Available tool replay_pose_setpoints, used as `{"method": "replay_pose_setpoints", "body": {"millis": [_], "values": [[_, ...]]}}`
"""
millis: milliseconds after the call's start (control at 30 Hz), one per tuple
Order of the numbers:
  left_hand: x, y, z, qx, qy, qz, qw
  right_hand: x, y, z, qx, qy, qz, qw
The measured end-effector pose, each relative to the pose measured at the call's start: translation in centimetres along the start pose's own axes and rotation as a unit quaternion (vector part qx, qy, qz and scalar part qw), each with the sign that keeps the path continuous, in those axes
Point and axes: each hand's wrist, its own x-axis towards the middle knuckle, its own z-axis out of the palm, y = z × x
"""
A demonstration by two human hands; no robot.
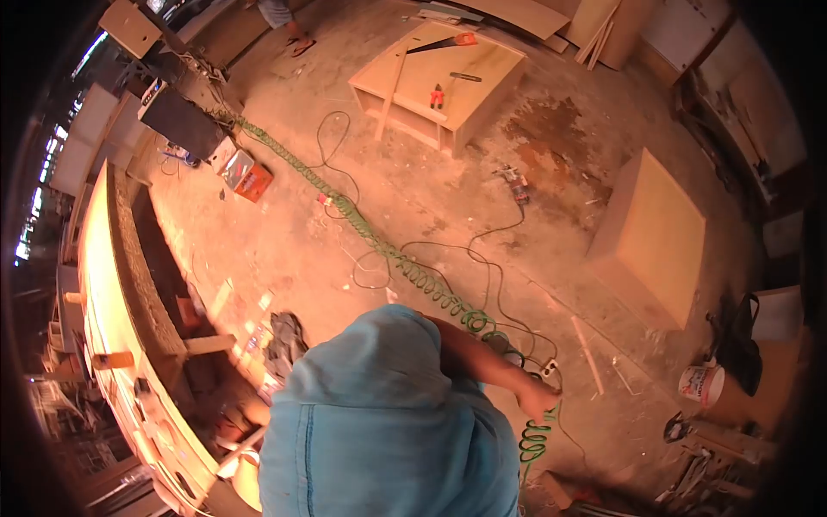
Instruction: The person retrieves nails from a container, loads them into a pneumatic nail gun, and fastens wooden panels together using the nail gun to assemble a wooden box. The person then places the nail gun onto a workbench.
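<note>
A bare forearm reaches out from a blue shirt [388, 439] toward the lower right. At its end, my right hand [539, 401] is closed round part of the green coiled hose [431, 287]. Several loops of the hose hang just below the fingers, and its long stretch runs across the floor to the upper left. A dark cable with a small white connector [549, 368] lies beside the hand. The shirt fills the bottom middle of the view. My left hand does not show.
A low wooden cabinet [482, 73] carries a saw and red-handled pliers [437, 96]. A power tool [517, 185] and wooden box [659, 241] stand on the floor. Left is a long wooden piece [112, 284]; right, a white bucket [702, 385]. Another person's foot [302, 46] is at the top.
</note>
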Motion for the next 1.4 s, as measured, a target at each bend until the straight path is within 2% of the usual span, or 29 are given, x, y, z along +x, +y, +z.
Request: {"method": "replay_pose_setpoints", "body": {"millis": [100,133,167,200,233,333,400,500,567,667,700,800,833,933,1033,1133,1233,1333,1400], "values": [[5.9,2.7,-1.9,0.029,-0.008,0.013,0.999,9.4,2.3,-0.6,0.045,-0.059,-0.033,0.997],[8.3,3.2,-2.5,0.043,-0.018,0.025,0.999,10.6,1.3,1.6,0.001,0.007,-0.047,0.999],[11.2,1.0,-2.2,0.007,0.030,0.027,0.999,14.5,6.1,-0.6,0.166,-0.110,0.124,0.972],[14.7,-0.2,-2.1,-0.017,0.012,0.016,1.000,19.1,11.2,-2.7,0.145,-0.102,0.172,0.969],[16.9,0.2,-3.3,-0.040,-0.005,0.003,0.999,20.1,10.7,-1.7,0.132,-0.082,0.164,0.974],[21.5,0.5,-4.7,-0.098,0.162,-0.055,0.980,24.7,11.4,-2.1,0.030,-0.062,0.164,0.984],[24.2,3.4,-8.0,-0.099,0.077,-0.092,0.988,27.6,13.6,-3.3,-0.020,-0.052,0.160,0.986],[29.4,6.1,-9.4,-0.069,-0.002,-0.143,0.987,32.3,16.9,-4.5,0.022,-0.042,0.209,0.977],[31.0,7.0,-9.5,-0.066,-0.025,-0.153,0.986,34.3,19.1,-5.2,0.038,-0.003,0.228,0.973],[38.0,4.9,-9.1,-0.082,-0.026,-0.160,0.983,43.0,24.8,-4.3,0.064,-0.044,0.245,0.966],[39.8,4.7,-9.6,-0.082,-0.031,-0.162,0.983,45.6,25.7,-3.1,0.059,-0.024,0.247,0.967],[47.6,3.7,-10.3,-0.103,-0.015,-0.181,0.978,55.6,29.5,-0.9,0.070,-0.019,0.251,0.965],[50.7,4.2,-9.9,-0.118,-0.003,-0.190,0.975,60.1,33.1,-1.6,0.089,-0.072,0.203,0.972],[60.0,9.9,-9.6,-0.129,0.107,-0.202,0.965,70.7,34.6,0.9,0.131,-0.108,0.162,0.972],[69.1,14.0,-9.8,0.095,0.123,-0.169,0.973,80.8,34.0,3.0,0.108,-0.154,0.135,0.973],[74.9,16.0,-13.6,0.095,0.066,-0.083,0.990,88.7,32.2,6.8,0.020,-0.190,0.105,0.976],[79.7,11.5,-15.9,-0.018,0.075,-0.170,0.983,95.6,34.1,10.5,-0.017,-0.263,0.041,0.964],[82.5,12.8,-19.7,-0.023,0.195,-0.188,0.962,98.9,32.4,16.8,0.026,-0.304,0.070,0.950],[84.1,13.8,-22.0,-0.016,0.223,-0.247,0.943,102.0,32.7,21.1,0.055,-0.359,0.049,0.930]]}}
